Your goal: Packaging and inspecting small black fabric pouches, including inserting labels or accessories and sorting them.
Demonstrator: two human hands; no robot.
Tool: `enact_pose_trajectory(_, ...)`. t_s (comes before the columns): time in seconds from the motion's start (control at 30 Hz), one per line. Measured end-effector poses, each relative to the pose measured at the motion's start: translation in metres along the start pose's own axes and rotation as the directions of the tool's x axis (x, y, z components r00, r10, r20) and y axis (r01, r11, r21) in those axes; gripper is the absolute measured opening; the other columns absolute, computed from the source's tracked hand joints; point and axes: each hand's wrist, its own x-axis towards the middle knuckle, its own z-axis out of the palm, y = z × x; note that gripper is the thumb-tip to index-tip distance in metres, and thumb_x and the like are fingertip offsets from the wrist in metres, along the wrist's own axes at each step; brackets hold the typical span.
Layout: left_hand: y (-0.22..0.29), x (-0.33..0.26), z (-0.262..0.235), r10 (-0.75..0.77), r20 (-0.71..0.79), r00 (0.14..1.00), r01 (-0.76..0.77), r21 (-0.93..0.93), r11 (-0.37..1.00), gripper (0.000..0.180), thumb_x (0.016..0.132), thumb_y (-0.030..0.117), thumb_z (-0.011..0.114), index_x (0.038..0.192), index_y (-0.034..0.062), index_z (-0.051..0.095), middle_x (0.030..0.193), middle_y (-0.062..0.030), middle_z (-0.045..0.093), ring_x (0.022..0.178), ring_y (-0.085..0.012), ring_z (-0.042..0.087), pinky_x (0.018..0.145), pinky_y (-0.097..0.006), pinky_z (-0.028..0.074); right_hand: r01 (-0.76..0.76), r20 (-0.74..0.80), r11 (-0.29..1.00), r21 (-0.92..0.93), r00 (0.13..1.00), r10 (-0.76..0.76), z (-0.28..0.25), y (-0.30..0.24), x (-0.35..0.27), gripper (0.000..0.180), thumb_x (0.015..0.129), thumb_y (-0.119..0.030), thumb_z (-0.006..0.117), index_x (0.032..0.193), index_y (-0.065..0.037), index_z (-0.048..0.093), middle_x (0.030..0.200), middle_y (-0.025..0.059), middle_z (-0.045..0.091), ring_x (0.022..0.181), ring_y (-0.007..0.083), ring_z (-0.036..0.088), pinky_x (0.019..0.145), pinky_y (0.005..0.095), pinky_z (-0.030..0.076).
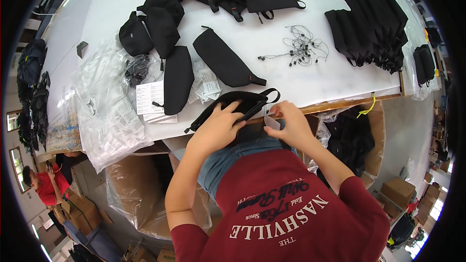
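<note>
A black zipped pouch [242, 101] lies at the near edge of the white table [320, 0]. My left hand [218, 126] rests on it and grips its near side, fingers curled over the fabric. My right hand [290, 122] is just right of the pouch at the table edge. Its fingers pinch a small white packet [273, 124] close to the pouch's open side. The pouch's loop strap [272, 92] sticks out toward the table's middle.
More black pouches [221, 60] lie across the table, with a bundle of string tags [301, 46] and a stack of folded black pieces [371, 24] at right. Clear bags [104, 111] and white cards [149, 98] sit left. Plastic-lined cardboard boxes [138, 189] stand below; another person [46, 184] is lower left.
</note>
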Motion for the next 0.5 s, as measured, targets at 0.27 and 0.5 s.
enact_pose_trajectory(0.27,0.0,0.003,0.003,-0.002,0.002,1.0,0.002,-0.008,1.0,0.025,0.09,0.021,0.053,0.1,0.0015,0.063,0.134,-0.0123,0.047,0.11,-0.0403,0.046,0.095,-0.042,0.04,-0.168,0.057,0.952,0.254,0.986,0.158,0.008,0.006,-0.009,0.028,0.069,-0.019,0.074,0.084,0.002,0.062,0.077,0.0091,0.058,0.074,0.0231,0.055,0.068,0.0319,0.045)
enact_pose_trajectory(0.5,0.0,0.002,0.001,-0.015,0.018,1.0,0.015,-0.014,1.0,0.024,0.09,0.021,0.052,0.103,0.002,0.062,0.133,-0.0121,0.048,0.111,-0.0407,0.045,0.096,-0.043,0.04,-0.321,0.206,0.116,0.94,0.803,0.559,-0.058,0.042,-0.012,0.02,0.084,-0.017,0.064,0.098,-0.005,0.056,0.074,0.0062,0.064,0.067,0.0134,0.062,0.065,0.0257,0.051)
